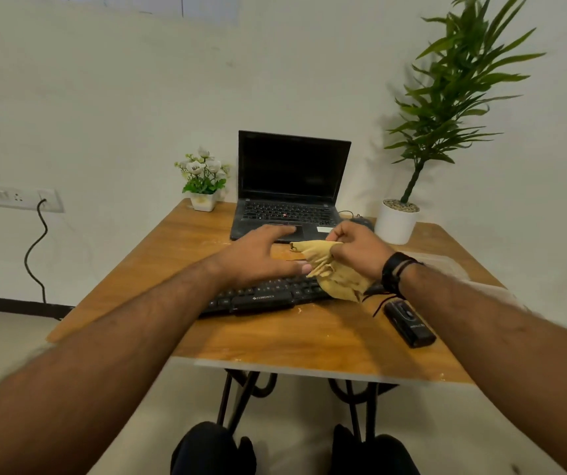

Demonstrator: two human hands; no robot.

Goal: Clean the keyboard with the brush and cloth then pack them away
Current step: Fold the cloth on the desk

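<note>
Cloth (335, 274) hangs bunched from my right hand (357, 250), fingers curled round its upper folds, just above the right end of the keyboard (258, 296). My left hand (261, 255) is released, fingers spread flat, hovering over the keys with the thumb tip touching the cloth's near fold.

I judge this to be the cloth stage: either gathering it to wipe or folding it to pack away. I cannot tell which. No brush shows plainly from here. Next the left hand needs to catch a free corner so the fabric can be spread or folded.

Keyboard lies near the middle of the bench (275, 344), with open wood between it and the near edge. A small black device (409, 323) sits to the right, close to my right forearm. Farther off stand the laptop (289, 190), a flower pot (203, 186) on the left and a tall plant (398, 221) on the right.
</note>
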